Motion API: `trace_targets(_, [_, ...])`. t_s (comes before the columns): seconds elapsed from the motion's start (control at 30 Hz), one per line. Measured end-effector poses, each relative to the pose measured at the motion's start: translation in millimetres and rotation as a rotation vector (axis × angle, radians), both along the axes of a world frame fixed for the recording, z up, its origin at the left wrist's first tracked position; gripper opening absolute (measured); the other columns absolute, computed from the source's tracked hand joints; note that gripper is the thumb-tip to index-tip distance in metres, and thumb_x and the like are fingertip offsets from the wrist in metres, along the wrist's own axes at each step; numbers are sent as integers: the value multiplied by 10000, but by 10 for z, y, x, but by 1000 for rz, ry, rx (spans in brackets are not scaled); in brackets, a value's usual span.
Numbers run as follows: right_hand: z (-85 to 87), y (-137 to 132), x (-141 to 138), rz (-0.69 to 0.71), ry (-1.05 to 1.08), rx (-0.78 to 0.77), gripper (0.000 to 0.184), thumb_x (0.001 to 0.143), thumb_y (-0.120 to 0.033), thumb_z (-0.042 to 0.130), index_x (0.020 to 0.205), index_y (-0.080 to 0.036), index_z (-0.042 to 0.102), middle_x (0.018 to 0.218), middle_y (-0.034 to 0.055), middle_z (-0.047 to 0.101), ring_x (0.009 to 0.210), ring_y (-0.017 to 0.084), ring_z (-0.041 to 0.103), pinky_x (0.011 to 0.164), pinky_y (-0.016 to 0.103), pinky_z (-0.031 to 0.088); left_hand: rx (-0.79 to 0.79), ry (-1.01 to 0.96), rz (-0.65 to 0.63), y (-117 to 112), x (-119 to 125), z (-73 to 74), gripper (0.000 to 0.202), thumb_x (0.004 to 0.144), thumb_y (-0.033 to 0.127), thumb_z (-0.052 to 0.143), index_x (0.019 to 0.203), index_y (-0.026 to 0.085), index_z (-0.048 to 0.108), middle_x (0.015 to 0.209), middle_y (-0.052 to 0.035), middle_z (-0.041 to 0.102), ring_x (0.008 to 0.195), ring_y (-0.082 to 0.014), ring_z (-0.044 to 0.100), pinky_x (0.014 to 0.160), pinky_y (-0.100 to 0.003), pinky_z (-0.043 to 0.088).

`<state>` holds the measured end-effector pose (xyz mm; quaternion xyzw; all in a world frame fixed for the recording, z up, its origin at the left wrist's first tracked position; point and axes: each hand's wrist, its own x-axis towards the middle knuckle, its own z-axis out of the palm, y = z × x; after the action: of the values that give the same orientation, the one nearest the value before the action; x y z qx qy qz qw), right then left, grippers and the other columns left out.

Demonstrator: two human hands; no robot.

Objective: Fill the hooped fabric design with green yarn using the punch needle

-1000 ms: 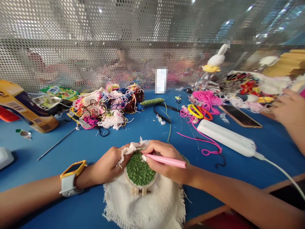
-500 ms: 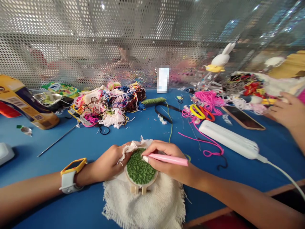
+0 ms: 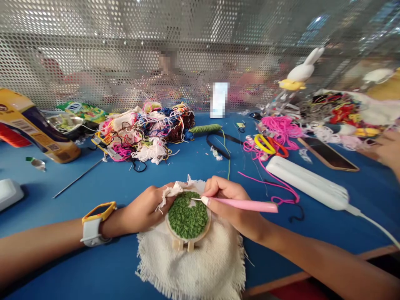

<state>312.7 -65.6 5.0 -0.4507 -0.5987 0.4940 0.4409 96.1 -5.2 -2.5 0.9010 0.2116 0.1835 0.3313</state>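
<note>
A round wooden embroidery hoop (image 3: 168,230) stretches cream cloth (image 3: 200,271) with frayed edges. Dense green yarn loops (image 3: 187,221) fill most of the circle, and a small pale patch shows near the top. My left hand (image 3: 150,208) grips the hoop's upper left edge along with bunched cloth; its fingertips are hidden. In a pinch, my right hand (image 3: 233,202) holds a thin metal needle tool with a pink handle (image 3: 250,205). Its tip points left at the pale patch; whether it touches the cloth I cannot tell. A green strand runs from a roll of green yarn (image 3: 206,128) toward my right hand.
Behind the hoop lies a tangled yarn heap (image 3: 146,133). Pink yarn (image 3: 286,129), yellow-handled scissors (image 3: 264,143), a phone (image 3: 328,154) and a white corded device (image 3: 308,183) are on the right. Another person's hand (image 3: 389,150) is at the far right. A bottle (image 3: 40,129) leans at left.
My right hand and the pink-handled needle tool have drawn back to the right, uncovering the metal tip and pale patch. My left hand still grips the hoop. The view has shifted slightly.
</note>
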Motion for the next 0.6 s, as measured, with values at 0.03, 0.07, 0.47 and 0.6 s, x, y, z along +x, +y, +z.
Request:
trace_targets(0.03, [5, -2, 6, 3, 6, 11, 151, 784, -222, 564, 695, -181, 449, 680, -31, 448, 616, 90, 376, 553, 218, 326, -1, 1, 0, 1, -1, 1, 343, 943, 150, 308, 1244, 181, 469, 1129, -90, 603, 808, -140, 589, 807, -280, 484])
trace_targets(0.07, [7, -5, 11, 9, 10, 22, 148, 787, -221, 560, 699, -182, 449, 685, -29, 451, 620, 92, 376, 556, 219, 325, -4, 1, -1, 2, -1, 2, 344, 943, 152, 307, 1245, 181, 469, 1127, -89, 603, 809, -140, 589, 809, -280, 484])
trace_targets(0.47, [-20, -39, 25, 50, 27, 25, 158, 811, -267, 554, 723, -187, 449, 690, -17, 447, 635, 108, 398, 550, 231, 321, -37, -2, 2, -11, -1, 16, 335, 960, 194, 284, 1234, 169, 476, 1000, -77, 617, 774, -139, 580, 809, -285, 489])
trace_targets(0.6, [12, -55, -8, 32, -102, 41, 155, 812, -239, 539, 703, -186, 444, 664, -24, 432, 589, 97, 377, 524, 224, 317, -15, 8, 11, -16, -1, 11, 317, 953, 187, 291, 1207, 160, 480, 978, -77, 615, 725, -131, 565, 782, -276, 485])
